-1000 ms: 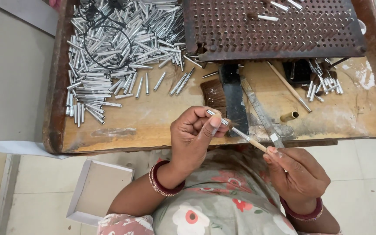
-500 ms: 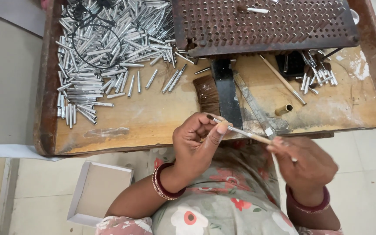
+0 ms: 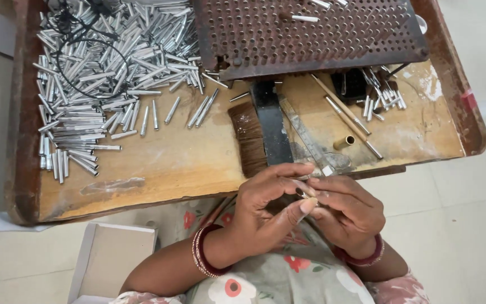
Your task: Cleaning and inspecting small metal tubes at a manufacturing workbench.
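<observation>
My left hand [image 3: 265,211] pinches a small silver metal tube [image 3: 304,193] between thumb and fingertips, above my lap at the near edge of the wooden work tray [image 3: 158,169]. Pressed right up against it, my right hand [image 3: 349,217] has its fingers closed at the tube's end. It grips a thin stick that is almost wholly hidden between the two hands. Both wrists wear red bangles.
A big heap of silver tubes [image 3: 102,84] with a black wire loop [image 3: 85,62] fills the tray's far left. A perforated brown metal plate [image 3: 310,34] lies at the back. A black-handled brush [image 3: 260,135], loose sticks [image 3: 341,110], a brass tube [image 3: 344,142] and a smaller tube pile [image 3: 383,93] lie nearby. An open cardboard box [image 3: 113,259] sits below left.
My right hand has closed in on my left. The thin stick that stretched between them is now nearly hidden. The view has also shifted closer.
</observation>
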